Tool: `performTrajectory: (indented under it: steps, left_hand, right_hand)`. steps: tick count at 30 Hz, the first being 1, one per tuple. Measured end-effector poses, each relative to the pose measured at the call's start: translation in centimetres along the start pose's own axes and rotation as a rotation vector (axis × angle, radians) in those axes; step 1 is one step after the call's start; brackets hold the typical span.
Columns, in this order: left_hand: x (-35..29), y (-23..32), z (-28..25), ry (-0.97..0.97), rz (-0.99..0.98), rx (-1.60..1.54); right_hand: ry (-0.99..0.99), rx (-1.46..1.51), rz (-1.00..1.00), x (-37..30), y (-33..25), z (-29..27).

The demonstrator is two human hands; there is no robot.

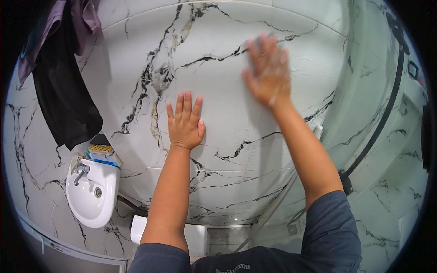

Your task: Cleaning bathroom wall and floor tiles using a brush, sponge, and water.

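Note:
My left hand (185,120) lies flat on the white marble-patterned wall tile (218,95), fingers stretched upward and thumb out to the right, with nothing in it. Higher up and to the right, my right hand (269,73) is against the same tile, its fingers stretched out and blurred by motion. White suds streak the back of that hand and its wrist. A thin greyish edge shows beside its fingertips; whether something lies under the palm is hidden. Wet, foamy marks (300,68) spread over the tile just right of the right hand.
On the left are a white washbasin (92,218) with a metal tap (81,171), a blue-and-yellow packet (104,154) and hanging dark cloth (66,91). A glass panel (359,100) and black shower pipe (380,127) stand at right. A white toilet cistern (196,239) is below.

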State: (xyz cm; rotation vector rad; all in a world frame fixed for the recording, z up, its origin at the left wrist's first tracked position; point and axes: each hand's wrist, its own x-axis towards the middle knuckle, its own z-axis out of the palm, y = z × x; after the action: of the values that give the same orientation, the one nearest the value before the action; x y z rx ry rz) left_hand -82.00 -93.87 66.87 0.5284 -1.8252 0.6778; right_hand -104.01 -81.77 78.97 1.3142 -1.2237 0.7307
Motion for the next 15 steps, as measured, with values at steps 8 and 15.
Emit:
performTrajectory:
  steps: [8, 15]
  left_hand:
    - [0.1, 0.1, 0.0, -0.003, -0.027, -0.055]
    - [-0.3, 0.4, -0.8, -0.101, -0.052, -0.081]
  right_hand:
    - [-0.167, 0.103, -0.335, 3.6, -6.0, -1.6]
    - [0.226, -0.058, -0.041, 11.5, 2.9, -3.2]
